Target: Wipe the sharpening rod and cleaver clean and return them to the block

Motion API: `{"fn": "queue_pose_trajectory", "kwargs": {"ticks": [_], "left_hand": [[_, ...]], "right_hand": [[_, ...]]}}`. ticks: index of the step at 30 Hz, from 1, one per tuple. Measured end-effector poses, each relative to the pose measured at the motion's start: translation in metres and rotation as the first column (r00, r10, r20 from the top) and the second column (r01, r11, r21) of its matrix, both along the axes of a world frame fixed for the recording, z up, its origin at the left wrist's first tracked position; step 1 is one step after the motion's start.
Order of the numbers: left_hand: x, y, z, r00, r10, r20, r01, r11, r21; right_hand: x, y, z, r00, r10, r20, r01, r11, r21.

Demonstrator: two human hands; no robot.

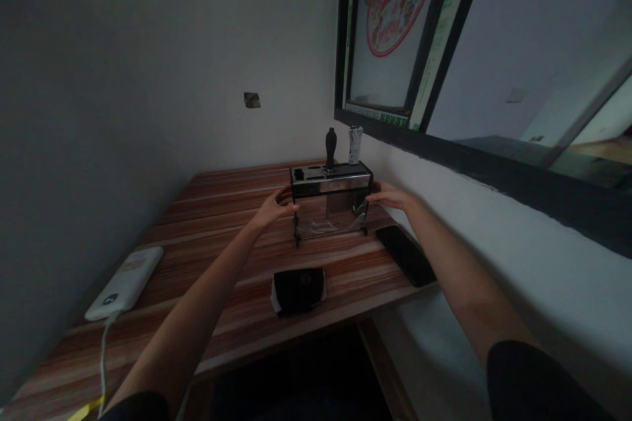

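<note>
A knife block (330,205) with a black frame, clear front panel and metal top stands near the far right corner of a wooden table (212,256). A black knife handle (330,147) sticks up from its top. My left hand (278,203) grips the block's left end, fingers curled round the frame. My right hand (390,196) holds its right end, fingers against the frame's upper corner. Both arms reach forward over the table.
A small black and white case (298,290) lies near the front edge. A dark phone (405,254) lies on the right by the wall. A white power bank (125,282) with a cable lies at the left. A can (355,143) stands behind the block. Above is a black-framed window (444,112).
</note>
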State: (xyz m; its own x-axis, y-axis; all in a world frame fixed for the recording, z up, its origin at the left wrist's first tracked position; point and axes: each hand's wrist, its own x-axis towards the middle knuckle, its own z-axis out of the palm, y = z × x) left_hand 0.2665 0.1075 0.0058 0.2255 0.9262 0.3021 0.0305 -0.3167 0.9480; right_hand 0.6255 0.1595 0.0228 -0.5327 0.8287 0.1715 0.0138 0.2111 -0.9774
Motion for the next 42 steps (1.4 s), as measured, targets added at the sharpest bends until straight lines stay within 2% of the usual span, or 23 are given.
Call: {"fn": "queue_pose_trajectory", "kwargs": {"ticks": [15,23,28,32,34,36,37,38,40,42], "left_hand": [[-0.005,-0.003,-0.002,1.000,0.011,0.013,-0.011,1.000,0.020],[-0.002,0.000,-0.009,1.000,0.016,0.005,-0.016,0.998,0.055],[-0.007,-0.011,-0.016,0.996,0.080,-0.032,-0.076,0.992,0.100],[-0.026,-0.034,-0.026,0.965,0.250,-0.075,-0.238,0.961,0.140],[-0.036,-0.051,-0.031,0.940,0.317,-0.125,-0.298,0.942,0.151],[-0.043,-0.071,-0.036,0.922,0.317,-0.221,-0.291,0.946,0.142],[-0.044,-0.081,-0.039,0.914,0.291,-0.284,-0.264,0.956,0.128],[-0.044,-0.090,-0.041,0.900,0.257,-0.351,-0.232,0.966,0.111],[-0.042,-0.108,-0.046,0.854,0.210,-0.476,-0.190,0.978,0.090],[-0.039,-0.123,-0.049,0.789,0.211,-0.576,-0.193,0.977,0.094]], "right_hand": [[-0.007,0.006,-0.002,1.000,0.028,-0.014,-0.028,0.999,-0.030],[-0.004,0.007,-0.006,0.999,0.013,-0.030,-0.015,0.998,-0.063],[-0.005,-0.001,-0.007,0.999,-0.001,-0.037,-0.002,0.998,-0.066],[-0.006,-0.020,-0.006,0.996,-0.091,-0.017,0.091,0.996,-0.002],[-0.005,-0.036,-0.007,0.967,-0.254,-0.031,0.255,0.967,0.030],[-0.006,-0.057,-0.011,0.861,-0.496,-0.110,0.503,0.863,0.049],[-0.008,-0.069,-0.015,0.798,-0.583,-0.157,0.596,0.802,0.052],[-0.013,-0.083,-0.020,0.766,-0.616,-0.186,0.635,0.771,0.060],[-0.029,-0.111,-0.032,0.811,-0.568,-0.142,0.583,0.802,0.127],[-0.054,-0.138,-0.049,0.896,-0.441,0.046,0.424,0.883,0.204]]}}
